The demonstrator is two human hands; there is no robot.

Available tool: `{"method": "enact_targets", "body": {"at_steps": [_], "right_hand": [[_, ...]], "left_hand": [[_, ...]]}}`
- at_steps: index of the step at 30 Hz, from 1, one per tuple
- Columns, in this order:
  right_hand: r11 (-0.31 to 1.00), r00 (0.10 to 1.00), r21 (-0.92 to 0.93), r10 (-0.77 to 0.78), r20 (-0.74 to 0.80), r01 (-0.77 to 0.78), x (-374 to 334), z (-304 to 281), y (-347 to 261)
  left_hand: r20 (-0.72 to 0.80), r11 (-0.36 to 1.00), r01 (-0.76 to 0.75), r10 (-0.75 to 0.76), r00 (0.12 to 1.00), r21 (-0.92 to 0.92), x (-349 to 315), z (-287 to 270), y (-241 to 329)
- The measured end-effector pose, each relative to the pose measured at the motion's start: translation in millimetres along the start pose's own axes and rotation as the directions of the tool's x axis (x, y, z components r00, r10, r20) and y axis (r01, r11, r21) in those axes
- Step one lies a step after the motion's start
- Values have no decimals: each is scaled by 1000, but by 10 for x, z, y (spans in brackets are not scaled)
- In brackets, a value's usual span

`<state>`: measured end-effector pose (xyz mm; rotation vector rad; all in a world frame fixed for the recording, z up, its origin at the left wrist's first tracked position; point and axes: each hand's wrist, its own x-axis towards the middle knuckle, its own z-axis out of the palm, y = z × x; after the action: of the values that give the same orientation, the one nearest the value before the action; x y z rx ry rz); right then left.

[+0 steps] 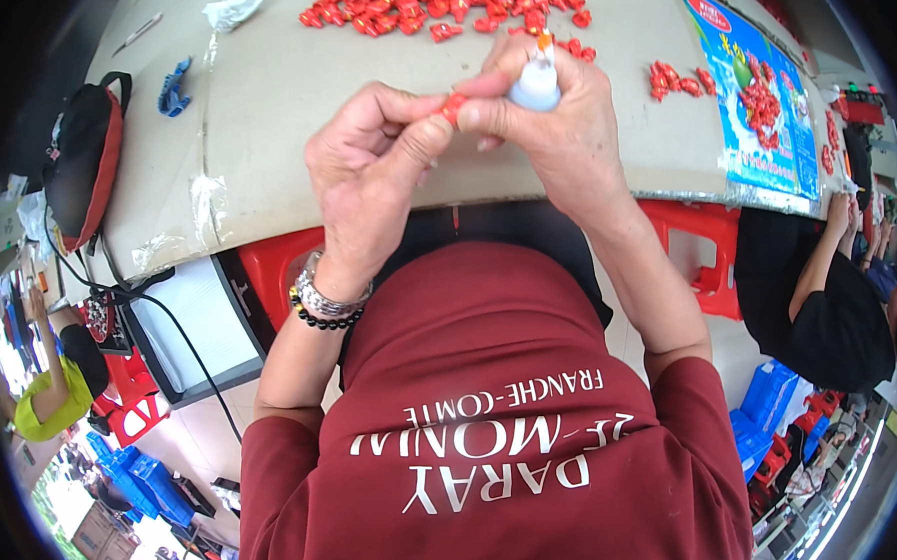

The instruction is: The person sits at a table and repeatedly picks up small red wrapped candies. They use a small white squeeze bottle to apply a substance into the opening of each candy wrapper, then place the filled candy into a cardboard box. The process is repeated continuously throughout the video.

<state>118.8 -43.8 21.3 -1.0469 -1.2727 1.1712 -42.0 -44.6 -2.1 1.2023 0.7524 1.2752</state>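
Above the table's near edge, my two hands meet at a small shiny red piece (pixel 452 108). My left hand (pixel 372 162) is closed, pinching the piece between thumb and fingers. My right hand (pixel 567 125) grips the other side of it with thumb and forefinger. Tucked in that same hand is a small white bottle (pixel 537 88) with a narrow neck and some orange near its tip. Fingers cover most of the red piece, so its shape is unclear. Beyond my hands a heap of similar red pieces (pixel 410 6) lies on the table (pixel 266 102).
A few red pieces (pixel 677 82) lie to the right, beside a blue printed sheet (pixel 752 93). Leftward are crumpled white tissue (pixel 234 3), a blue strap-like item (pixel 174 88), a pen (pixel 139 32) and a black-and-red bag (pixel 85 164). Another person (pixel 828 297) works at the right.
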Motion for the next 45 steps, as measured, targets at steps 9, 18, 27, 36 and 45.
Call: {"method": "enact_targets", "body": {"at_steps": [9,18,27,36,45], "right_hand": [[998,999,45,37,30,-38,9,6,84],[993,1000,-116,-17,-19,14,57,39,138],[913,967,-323,-256,20,248,76,49,155],[962,995,-256,-102,-16,94,16,34,200],[987,1000,-157,13,-10,-14,-20,35,182]], "left_hand": [[-19,1000,10,-10,1000,6,-31,6,-37],[-21,934,248,-262,965,-257,-18,-61,-28],[78,732,486,-516,853,-477,-24,-112,30],[-5,820,470,-498,867,-326,-38,-27,112],[-26,813,445,-490,872,-374,-51,16,99]]}}
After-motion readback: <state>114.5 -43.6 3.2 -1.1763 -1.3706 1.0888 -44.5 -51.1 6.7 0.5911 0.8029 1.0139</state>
